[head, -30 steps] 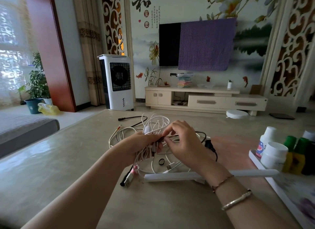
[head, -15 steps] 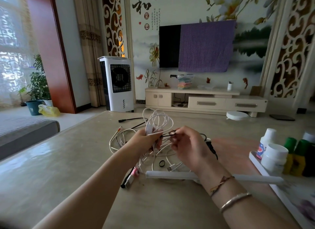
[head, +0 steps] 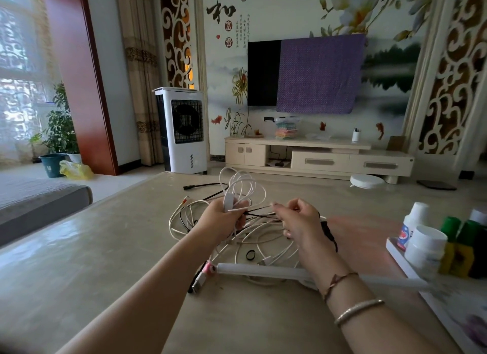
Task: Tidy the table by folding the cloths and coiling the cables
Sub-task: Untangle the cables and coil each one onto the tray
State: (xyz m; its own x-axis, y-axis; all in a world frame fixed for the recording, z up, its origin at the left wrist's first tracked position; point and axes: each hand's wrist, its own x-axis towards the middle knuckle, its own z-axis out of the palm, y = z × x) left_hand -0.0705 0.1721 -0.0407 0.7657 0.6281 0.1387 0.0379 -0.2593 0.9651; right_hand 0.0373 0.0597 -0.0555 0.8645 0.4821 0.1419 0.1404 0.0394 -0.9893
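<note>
**Both hands on the cable tangle at mid-desk**

Head view: The left hand [head: 224, 218] is raised just above the desk [head: 87, 248], its fingers curled tight round a bunch of white cable loops [head: 242, 187] that fan upward toward 12 o'clock from the fist. A small white oblong part of the cable shows at the top of the grip. The right hand [head: 297, 222] sits at 3 o'clock from the left, near it but not touching; its thumb and forefinger pinch a thin black cable [head: 259, 212], which runs taut across the gap into the left fist. The other right fingers are folded loosely into the palm.

Below and around both hands the rest of the white cable tangle [head: 263, 240] lies spread on the desk, well out from the near edge. A black cable end [head: 200, 187] trails from it toward 11 o'clock. A small black ring [head: 250, 255] lies inside the tangle at 6 o'clock from the hands. At 6 o'clock again, a white bar [head: 258, 270] lies crosswise on the desk, with a pink-collared plug [head: 204, 276] at its left end.

At 3 o'clock on the desk, a white tray [head: 411, 268] carries white bottles [head: 425, 244] and green-capped bottles [head: 459, 245]. Two bracelets [head: 350, 295] circle the right wrist.
</note>
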